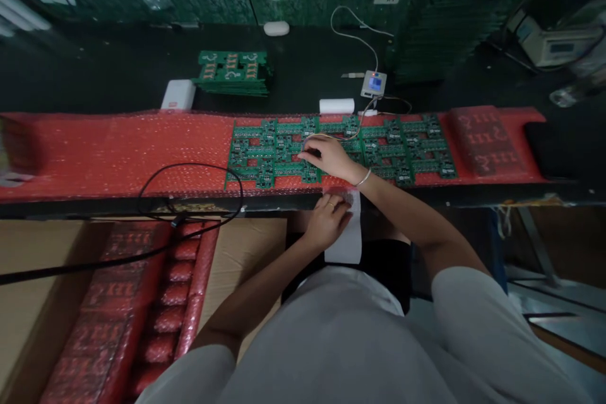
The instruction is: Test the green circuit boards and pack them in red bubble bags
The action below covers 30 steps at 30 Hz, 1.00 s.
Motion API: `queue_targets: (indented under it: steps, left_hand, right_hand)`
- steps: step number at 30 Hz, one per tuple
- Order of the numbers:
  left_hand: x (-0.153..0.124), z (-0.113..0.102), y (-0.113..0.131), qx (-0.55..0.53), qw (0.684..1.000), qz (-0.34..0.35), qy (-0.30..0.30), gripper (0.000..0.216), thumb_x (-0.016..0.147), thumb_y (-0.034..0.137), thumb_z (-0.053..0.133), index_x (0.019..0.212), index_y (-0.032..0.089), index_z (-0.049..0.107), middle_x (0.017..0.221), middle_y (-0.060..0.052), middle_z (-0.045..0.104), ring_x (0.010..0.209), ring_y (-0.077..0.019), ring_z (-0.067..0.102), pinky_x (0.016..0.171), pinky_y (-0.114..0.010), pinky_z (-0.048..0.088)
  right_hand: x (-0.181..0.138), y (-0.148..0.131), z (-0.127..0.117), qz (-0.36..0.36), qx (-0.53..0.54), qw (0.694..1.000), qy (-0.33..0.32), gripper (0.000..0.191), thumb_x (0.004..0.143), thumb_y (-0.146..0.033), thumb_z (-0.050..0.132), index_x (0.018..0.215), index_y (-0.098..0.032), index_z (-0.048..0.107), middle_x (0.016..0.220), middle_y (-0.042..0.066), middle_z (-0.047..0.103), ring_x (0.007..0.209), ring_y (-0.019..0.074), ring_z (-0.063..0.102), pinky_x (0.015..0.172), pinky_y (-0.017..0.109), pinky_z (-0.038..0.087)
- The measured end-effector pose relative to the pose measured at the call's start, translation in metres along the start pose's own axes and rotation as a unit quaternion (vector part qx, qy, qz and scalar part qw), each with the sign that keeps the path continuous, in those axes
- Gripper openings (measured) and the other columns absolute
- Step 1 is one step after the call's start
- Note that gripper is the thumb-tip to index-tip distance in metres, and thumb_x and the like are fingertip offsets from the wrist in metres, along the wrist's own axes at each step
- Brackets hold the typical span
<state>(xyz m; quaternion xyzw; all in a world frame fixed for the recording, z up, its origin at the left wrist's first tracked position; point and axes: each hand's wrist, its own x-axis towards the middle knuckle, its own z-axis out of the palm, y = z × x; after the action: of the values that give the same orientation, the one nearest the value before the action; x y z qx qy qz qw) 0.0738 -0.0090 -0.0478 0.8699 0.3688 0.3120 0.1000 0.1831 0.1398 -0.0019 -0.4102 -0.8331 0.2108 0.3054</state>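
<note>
My right hand (326, 156) is over the row of green circuit boards (386, 151), its thumb and forefinger pinched together. A thin cable (350, 137) runs from a small white tester with a lit screen (375, 84) to these fingers, which hide its end. At the table's front edge, my left hand (327, 221) is closed with bent fingers on a white paper strip (344, 245) that hangs down to my lap. The boards lie side by side on red bubble wrap (118, 148).
Stacked boards stand at the back (231, 72); a taller stack (445, 31) is at right. A white roll (336, 106) lies behind the boards. A black cable (189, 164) loops over the front edge. Below left, a carton (250, 259) holds red-wrapped packs (108, 309).
</note>
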Motion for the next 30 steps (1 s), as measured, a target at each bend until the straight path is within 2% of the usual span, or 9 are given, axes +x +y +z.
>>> queue_targets:
  steps: [6,13,17,19,22,26,30]
  left_hand:
    - [-0.003,0.014,-0.004,-0.004,0.999,-0.022,0.029,0.016,0.1,0.026,0.057,0.098,0.02,0.071,0.097,-0.008,0.065,0.091,-0.0214,0.058,0.078,-0.036,0.048]
    - [-0.003,0.016,-0.003,-0.016,0.998,-0.013,0.065,0.012,0.097,0.022,0.061,0.091,0.02,0.071,0.093,-0.006,0.066,0.09,-0.02,0.057,0.078,-0.034,0.046]
    - [-0.004,0.011,0.007,-0.024,0.997,-0.031,0.06,0.013,0.097,0.021,0.061,0.088,0.021,0.07,0.093,-0.006,0.067,0.09,-0.0202,0.056,0.076,-0.034,0.044]
    - [-0.002,-0.001,0.011,-0.043,0.997,-0.046,0.048,0.013,0.098,0.021,0.06,0.089,0.021,0.07,0.094,-0.005,0.068,0.09,-0.0198,0.057,0.076,-0.034,0.044]
    - [0.006,-0.033,0.002,-0.08,0.992,-0.084,0.045,0.012,0.097,0.02,0.059,0.091,0.021,0.069,0.1,-0.005,0.068,0.096,-0.0197,0.059,0.085,-0.036,0.047]
    - [0.024,-0.079,-0.04,-0.065,0.98,-0.179,0.049,0.009,0.094,0.019,0.06,0.091,0.02,0.069,0.108,-0.007,0.065,0.106,-0.0224,0.058,0.097,-0.041,0.047]
    - [0.039,-0.095,-0.077,-0.034,0.976,-0.211,-0.033,0.012,0.091,0.019,0.06,0.087,0.019,0.072,0.109,-0.008,0.064,0.112,-0.026,0.057,0.104,-0.047,0.044]
  right_hand:
    - [-0.001,0.002,0.0,-0.012,0.017,1.0,0.008,0.024,0.098,-0.037,0.063,0.081,-0.021,0.06,0.092,0.005,0.068,0.093,0.0205,0.06,0.089,0.034,0.044]
    - [-0.001,0.003,0.002,-0.008,0.021,1.0,0.008,0.023,0.097,-0.037,0.064,0.081,-0.021,0.06,0.091,0.004,0.068,0.092,0.0206,0.06,0.089,0.034,0.044]
    - [-0.001,0.004,0.003,-0.012,0.02,1.0,0.014,0.023,0.097,-0.037,0.064,0.081,-0.021,0.061,0.091,0.004,0.068,0.092,0.0206,0.06,0.088,0.034,0.045]
    - [-0.001,0.004,0.003,-0.018,0.022,0.999,0.018,0.023,0.097,-0.037,0.065,0.081,-0.021,0.061,0.092,0.005,0.069,0.093,0.0208,0.06,0.088,0.034,0.045]
    - [-0.002,0.003,0.003,-0.022,0.027,0.999,0.016,0.024,0.097,-0.037,0.064,0.081,-0.021,0.061,0.092,0.005,0.069,0.092,0.0208,0.06,0.089,0.035,0.045]
    - [-0.002,0.003,0.005,-0.028,0.022,0.999,0.022,0.023,0.099,-0.036,0.062,0.082,-0.021,0.063,0.092,0.005,0.069,0.093,0.0216,0.061,0.089,0.037,0.046]
    - [-0.002,0.002,0.006,-0.038,0.011,0.999,0.034,0.022,0.099,-0.035,0.06,0.082,-0.021,0.063,0.089,0.006,0.069,0.091,0.0223,0.061,0.087,0.037,0.047]
